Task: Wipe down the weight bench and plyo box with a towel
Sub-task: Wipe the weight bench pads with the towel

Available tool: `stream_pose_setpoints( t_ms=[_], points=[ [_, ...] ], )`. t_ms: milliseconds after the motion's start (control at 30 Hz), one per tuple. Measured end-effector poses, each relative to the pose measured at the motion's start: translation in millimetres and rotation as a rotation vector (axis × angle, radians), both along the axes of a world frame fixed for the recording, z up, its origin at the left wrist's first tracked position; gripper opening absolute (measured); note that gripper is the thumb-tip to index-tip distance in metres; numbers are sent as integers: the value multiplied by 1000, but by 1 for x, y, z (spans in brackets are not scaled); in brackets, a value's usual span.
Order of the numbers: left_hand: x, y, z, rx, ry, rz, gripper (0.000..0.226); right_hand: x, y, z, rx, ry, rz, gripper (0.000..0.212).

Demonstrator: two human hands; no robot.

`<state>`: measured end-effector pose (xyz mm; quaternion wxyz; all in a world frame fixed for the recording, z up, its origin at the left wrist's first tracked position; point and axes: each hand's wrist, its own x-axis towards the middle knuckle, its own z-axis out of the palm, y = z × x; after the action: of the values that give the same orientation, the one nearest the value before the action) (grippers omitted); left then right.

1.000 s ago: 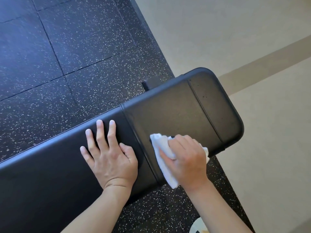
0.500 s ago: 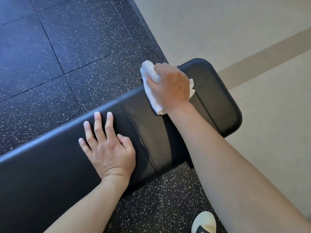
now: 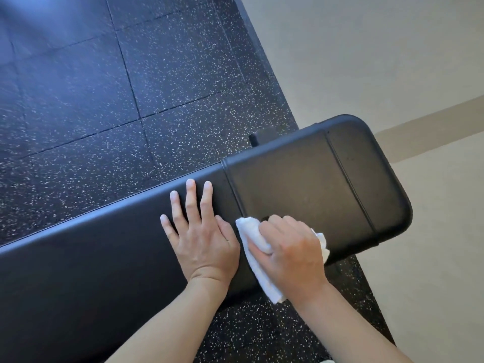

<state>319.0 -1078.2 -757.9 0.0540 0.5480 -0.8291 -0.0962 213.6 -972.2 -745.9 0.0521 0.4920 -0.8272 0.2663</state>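
So the white towel [image 3: 258, 254] is bunched up under the right hand [image 3: 293, 255], sitting at the near edge of the weight bench [image 3: 301, 192], right by the seam between the long pad and the shorter end pad. Part of it dangles off the near side toward the floor. The right hand's fingers are curled over the top of it, gripping and pressing it down onto the vinyl. The left hand [image 3: 201, 239] is just beside it, flat on the long pad with fingers spread, holding nothing, looks like it's bracing.

The bench runs diagonally across the view, its rounded end poking out over the beige floor [image 3: 392, 61], while the rest sits over the speckled black rubber mat [image 3: 131, 100]. No plyo box in view, so I'd guess that part is yet to come.

What could go sideways: the towel is wadded, so only a small patch really touches the pad and a stroke could leave strips unwiped, especially in that seam groove and the far stitched line near the end. The hanging tail could also drag on the floor mat and pick up grit, then smear it back on the bench. And the two hands are close enough that a stroke to the left bumps the thumb.
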Motion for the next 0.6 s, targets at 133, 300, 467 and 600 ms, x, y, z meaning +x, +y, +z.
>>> stream_pose_setpoints(
  t_ms=[133, 300, 467, 600],
  points=[
    [0, -2, -1, -1, -6, 2, 70, -12, -57, -6, 40, 46, -4, 33],
    [-1, -2, 1, -1, -17, -10, 70, -47, -153, -7, 291, 72, -99, 24],
    [0, -2, 2, -7, -16, -8, 70, -53, -164, -3, 352, 87, -68, 19],
    [0, -2, 1, -12, -11, -3, 70, -29, -86, 0, 120, 106, 7, 21]
  ],
)
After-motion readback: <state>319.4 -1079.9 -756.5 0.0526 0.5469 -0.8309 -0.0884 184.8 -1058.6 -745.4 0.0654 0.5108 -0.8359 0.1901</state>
